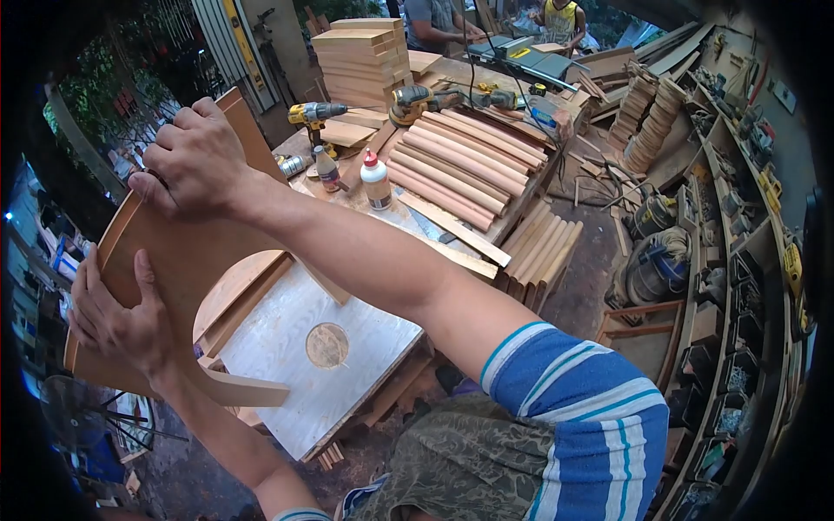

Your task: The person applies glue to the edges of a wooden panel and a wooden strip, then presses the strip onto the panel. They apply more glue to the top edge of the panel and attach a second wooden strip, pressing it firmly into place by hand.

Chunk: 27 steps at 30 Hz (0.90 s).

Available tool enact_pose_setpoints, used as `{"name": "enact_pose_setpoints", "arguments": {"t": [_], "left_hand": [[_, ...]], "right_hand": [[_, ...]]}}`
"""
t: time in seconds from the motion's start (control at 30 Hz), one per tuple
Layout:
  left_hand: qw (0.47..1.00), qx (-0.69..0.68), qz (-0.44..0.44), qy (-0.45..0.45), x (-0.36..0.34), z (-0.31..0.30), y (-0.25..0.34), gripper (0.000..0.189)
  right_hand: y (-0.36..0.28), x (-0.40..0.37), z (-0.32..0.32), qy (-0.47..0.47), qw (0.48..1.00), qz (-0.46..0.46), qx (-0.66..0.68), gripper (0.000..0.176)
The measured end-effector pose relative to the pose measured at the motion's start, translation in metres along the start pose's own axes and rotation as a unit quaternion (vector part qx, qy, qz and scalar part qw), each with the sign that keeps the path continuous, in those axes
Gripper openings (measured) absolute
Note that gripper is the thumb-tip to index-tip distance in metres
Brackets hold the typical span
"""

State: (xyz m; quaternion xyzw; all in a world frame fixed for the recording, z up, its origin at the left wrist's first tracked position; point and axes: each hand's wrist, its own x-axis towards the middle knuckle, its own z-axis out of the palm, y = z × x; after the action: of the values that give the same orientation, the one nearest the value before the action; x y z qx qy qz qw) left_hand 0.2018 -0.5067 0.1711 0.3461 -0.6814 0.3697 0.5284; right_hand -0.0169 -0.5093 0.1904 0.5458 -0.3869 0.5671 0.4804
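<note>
A brown wooden panel [174,252] with a pale edge and a large curved cutout stands tilted at the left, its lower leg-like end [252,391] at a whitish board [287,347]. My right hand [193,161] is closed over the panel's upper edge; whether something small is under its fingers is hidden. Lower down, my left hand [122,317] grips the panel's left edge, thumb on the face and fingers wrapped over the rim. The whitish board has a round hole [327,346] and lies flat below the panel.
Beyond my right arm, a workbench bears a white glue bottle [375,182], a small dark bottle [327,170], a yellow drill [314,122], a sander [413,102] and rows of wooden strips [469,161]. Stacked boards [360,65] stand behind. Two people are at the back. Tool shelves [738,286] line the right.
</note>
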Motion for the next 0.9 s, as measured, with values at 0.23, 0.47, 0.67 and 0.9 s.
{"name": "enact_pose_setpoints", "arguments": {"t": [0.23, 0.47, 0.67, 0.9], "left_hand": [[1.000, 0.005, 0.001, 0.003, 0.0017, -0.0010, 0.0004, 0.056], [1.000, 0.008, 0.004, 0.003, 0.0008, -0.0010, -0.0001, 0.054], [1.000, 0.017, -0.003, 0.000, 0.0009, -0.0019, 0.0013, 0.056], [1.000, 0.009, 0.002, 0.007, -0.0002, 0.0017, -0.0010, 0.056]], "right_hand": [[-0.0016, -0.0002, 0.0010, -0.027, 0.999, 0.021, 0.018, 0.045], [0.0003, 0.0000, 0.0017, 0.018, 1.000, -0.005, 0.004, 0.043], [0.0005, 0.0003, 0.0047, 0.022, 1.000, -0.007, -0.001, 0.044], [0.0012, -0.0005, 0.0043, 0.018, 1.000, -0.005, -0.006, 0.045]]}}
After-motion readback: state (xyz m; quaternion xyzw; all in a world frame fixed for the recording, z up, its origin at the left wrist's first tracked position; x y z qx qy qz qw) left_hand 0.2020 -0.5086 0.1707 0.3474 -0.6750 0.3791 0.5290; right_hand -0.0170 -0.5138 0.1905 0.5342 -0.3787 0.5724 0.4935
